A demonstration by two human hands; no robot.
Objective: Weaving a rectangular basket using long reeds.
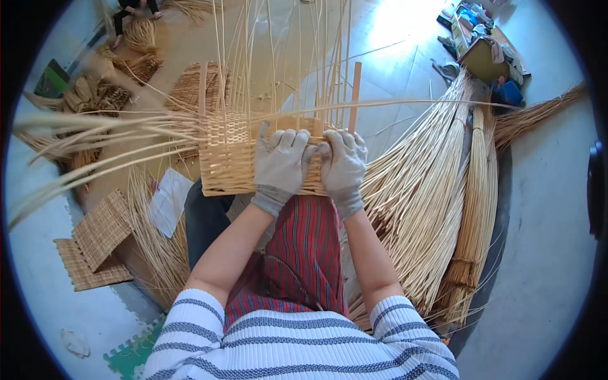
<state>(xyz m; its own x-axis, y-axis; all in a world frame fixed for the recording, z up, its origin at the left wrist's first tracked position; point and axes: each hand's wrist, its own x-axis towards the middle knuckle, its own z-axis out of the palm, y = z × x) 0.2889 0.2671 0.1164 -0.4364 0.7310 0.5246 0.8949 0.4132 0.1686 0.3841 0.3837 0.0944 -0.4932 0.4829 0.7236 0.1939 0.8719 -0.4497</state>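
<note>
Floor is gleaming; curled left hand and right hand are gripping the basket, lying lengthwise toward nine o'clock, left nearer its middle.

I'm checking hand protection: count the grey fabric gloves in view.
2: one on the left hand, one on the right hand, both touching the pale rectangular wicker basket. Others may be hidden.

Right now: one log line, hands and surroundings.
left hand: gloved, on unfinished basket | right hand: gloved, on same basket | right side: long reeds | lower left: woven mats
</note>
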